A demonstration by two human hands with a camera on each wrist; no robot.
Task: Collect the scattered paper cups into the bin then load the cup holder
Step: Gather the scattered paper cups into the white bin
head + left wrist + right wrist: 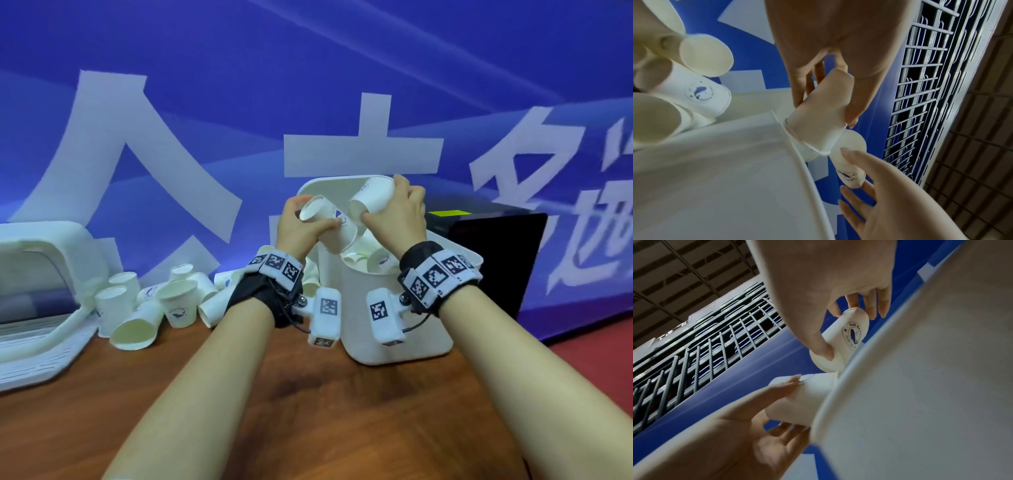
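Both hands are raised over the open white bin (394,318), each holding one white paper cup tipped on its side. My left hand (315,212) grips a cup (329,229) with a blue logo, thumb on its side. My right hand (383,198) grips the other cup (375,198), and the two cups almost touch. The left wrist view has my left hand (846,170) round its cup (849,164) beside the bin's rim (797,154). My right hand (795,404) shows in the right wrist view, holding its cup (803,399). Several cups (380,262) lie inside the bin.
Several more cups (171,301) lie scattered on the brown table (308,411) left of the bin. A white slatted rack (37,346) with a curved frame sits at the far left. A black box (496,257) stands right of the bin, against the blue banner.
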